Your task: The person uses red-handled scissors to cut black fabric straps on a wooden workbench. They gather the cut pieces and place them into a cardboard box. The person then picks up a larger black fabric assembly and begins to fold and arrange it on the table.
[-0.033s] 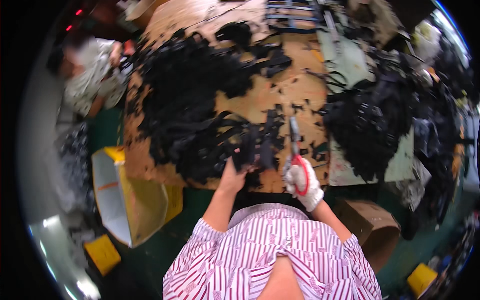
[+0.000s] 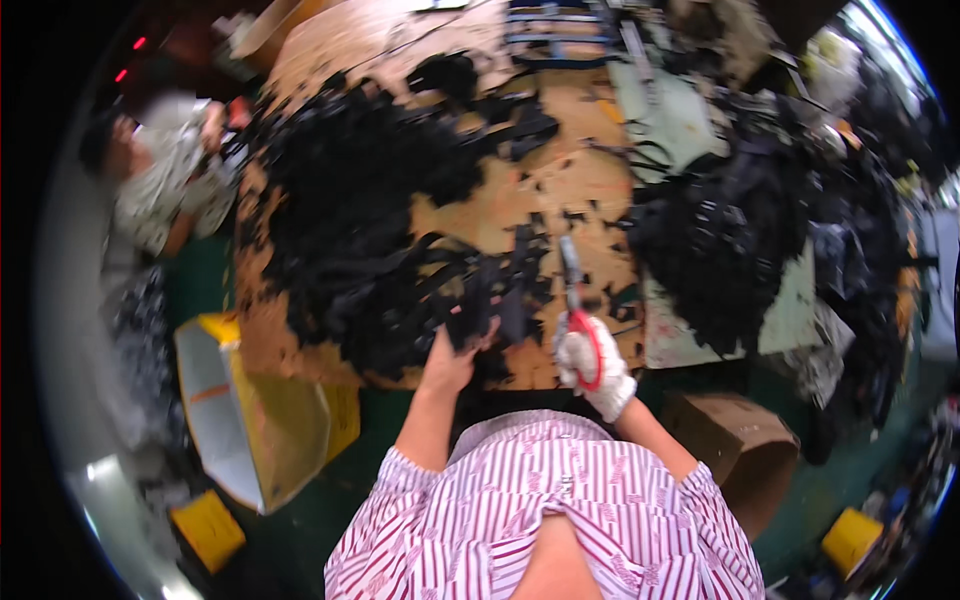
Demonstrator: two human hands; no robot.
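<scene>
My bare left hand [image 2: 450, 360] is at the near edge of the table, its fingers closed on a black fabric piece [image 2: 468, 322] that partly hides them. In a white knit glove, my right hand [image 2: 600, 375] grips red-handled scissors [image 2: 571, 262], whose blades point away from me over the tabletop. The blades are apart from the fabric in my left hand. Beyond and left of my hands spreads a big heap of black fabric pieces [image 2: 340, 170]. Small black scraps [image 2: 575, 218] are strewn around the scissors.
The wooden table [image 2: 470, 215] has another black pile [image 2: 725, 230] on a pale board to its right. A yellow box [image 2: 285, 420] stands at the lower left, a brown carton [image 2: 730, 440] at the lower right. Another person [image 2: 165, 170] sits at the far left.
The whole view has shifted slightly, so the table and heaps appear a little further left. Both hands keep their holds on the fabric piece and the scissors.
</scene>
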